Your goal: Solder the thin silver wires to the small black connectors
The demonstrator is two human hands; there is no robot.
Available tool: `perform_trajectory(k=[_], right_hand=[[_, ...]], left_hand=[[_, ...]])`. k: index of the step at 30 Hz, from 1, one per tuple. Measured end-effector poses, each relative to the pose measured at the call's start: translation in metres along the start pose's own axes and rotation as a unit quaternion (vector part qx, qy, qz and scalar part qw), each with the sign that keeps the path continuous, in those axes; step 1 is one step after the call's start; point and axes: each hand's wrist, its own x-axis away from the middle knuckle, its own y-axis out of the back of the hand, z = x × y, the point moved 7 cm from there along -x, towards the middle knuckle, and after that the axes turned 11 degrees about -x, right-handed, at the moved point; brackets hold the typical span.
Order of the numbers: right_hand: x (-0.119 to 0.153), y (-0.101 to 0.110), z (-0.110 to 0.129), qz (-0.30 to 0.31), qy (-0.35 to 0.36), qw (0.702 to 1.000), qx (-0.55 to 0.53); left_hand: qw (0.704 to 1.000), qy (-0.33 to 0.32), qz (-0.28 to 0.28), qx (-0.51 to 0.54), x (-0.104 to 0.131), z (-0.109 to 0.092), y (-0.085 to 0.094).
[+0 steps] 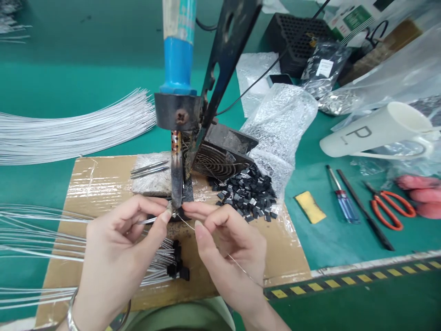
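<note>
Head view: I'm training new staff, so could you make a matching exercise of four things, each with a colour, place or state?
1. iron
2. thin wire
3. sponge
4. mug

A. yellow
B. marked with a P
C. tip down
D. in the right hand

Pairs: 1-C, 2-D, 3-A, 4-B

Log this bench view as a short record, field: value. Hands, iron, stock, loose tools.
Left hand: pinching near the iron tip, white wire in its grasp
Right hand: holding thin strand, which runs toward the tip
Soldering iron: clamped, pointing down
Wire stock: white bundle, upper left
Small parts: heap of black pieces
Loose tools: screwdriver, orange-handled pliers
Sponge: yellow, left of screwdriver
</note>
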Motion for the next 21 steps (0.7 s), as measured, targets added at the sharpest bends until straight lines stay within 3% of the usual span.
perform_trajectory(k=[21], right_hand=[[0.0004, 0.0006, -0.0021, -0.026, 0.005, 1.000, 0.002]], left_hand=[[1.000, -0.003, 0.000, 0.000, 0.0013, -0.0011, 0.0005]])
